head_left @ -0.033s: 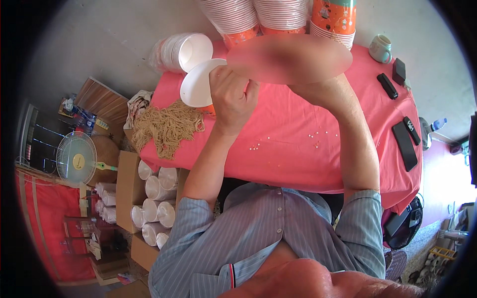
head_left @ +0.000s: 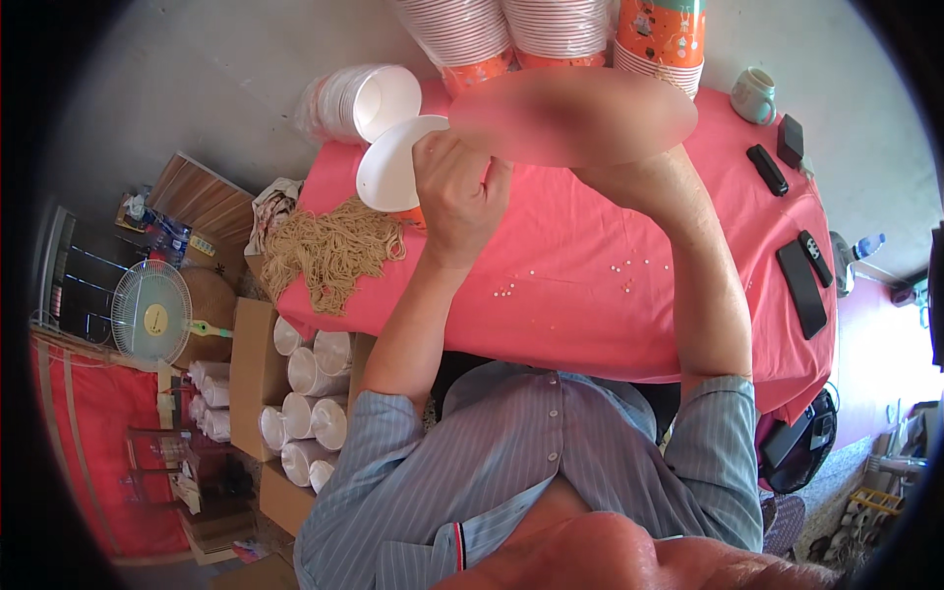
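Note:
My left hand [head_left: 460, 200] is raised over the far left part of the table, its fingers curled and pressed together. A blurred oval covers its fingertips, so what they pinch, if anything, cannot be made out. Right beside it, a paper bucket [head_left: 385, 175], white inside and orange outside, stands partly behind the hand. My right hand [head_left: 634, 179] reaches in from the right; the same blur hides its fingers. A loose heap of tan string [head_left: 334, 256] lies left of my left forearm. Several tiny white beads [head_left: 504, 291] are scattered on the cloth between my arms.
Nested paper buckets [head_left: 560, 34] line the table's back, with another wrapped stack [head_left: 386, 103] lying at left. On the right of the pink tablecloth [head_left: 551, 339] are a mug [head_left: 753, 96], a black phone [head_left: 801, 292] and a remote [head_left: 815, 259]. A carton [head_left: 254, 379] of plastic-wrapped cups stands lower left.

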{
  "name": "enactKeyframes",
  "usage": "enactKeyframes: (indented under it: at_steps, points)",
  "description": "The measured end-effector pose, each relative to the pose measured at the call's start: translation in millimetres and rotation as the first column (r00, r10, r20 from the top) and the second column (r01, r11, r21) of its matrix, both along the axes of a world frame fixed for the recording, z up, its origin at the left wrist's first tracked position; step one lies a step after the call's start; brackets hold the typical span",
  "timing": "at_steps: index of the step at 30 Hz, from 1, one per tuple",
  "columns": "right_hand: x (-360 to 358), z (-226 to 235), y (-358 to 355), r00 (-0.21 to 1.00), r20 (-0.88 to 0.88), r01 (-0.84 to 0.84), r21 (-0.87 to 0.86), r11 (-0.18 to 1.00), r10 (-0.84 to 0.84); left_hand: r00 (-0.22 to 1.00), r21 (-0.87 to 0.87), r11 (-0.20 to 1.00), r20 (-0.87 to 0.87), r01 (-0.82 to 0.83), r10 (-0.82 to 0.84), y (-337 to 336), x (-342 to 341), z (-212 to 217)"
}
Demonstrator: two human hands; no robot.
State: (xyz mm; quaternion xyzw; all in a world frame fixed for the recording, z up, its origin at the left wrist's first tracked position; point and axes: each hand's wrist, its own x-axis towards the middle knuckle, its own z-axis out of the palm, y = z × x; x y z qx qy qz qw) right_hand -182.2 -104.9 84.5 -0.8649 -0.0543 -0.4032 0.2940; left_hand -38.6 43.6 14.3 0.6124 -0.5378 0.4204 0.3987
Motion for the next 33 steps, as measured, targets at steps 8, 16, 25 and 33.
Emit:
enactKeyframes:
  at_steps: [8,16,25,33]
  points:
    - [-7,9,0,0.999,0.023,0.036,0.075,0.997,-0.038,0.991,-0.008,0.999,-0.132,-0.04,0.039,5,-5,-5]
    - [-3,5,3,0.999,0.035,0.025,0.067,0.997,-0.028,0.99,-0.021,0.998,-0.123,0.067,-0.069,-4,-10,-3]
    - [-1,3,7,0.999,0.033,-0.005,0.085,0.996,0.002,0.909,-0.073,0.989,-0.39,0.131,-0.149,-6,-21,-1]
    - [-1,5,7,0.991,0.136,-0.038,0.137,0.99,0.019,0.956,-0.037,0.999,-0.292,0.024,-0.034,3,-11,-13]
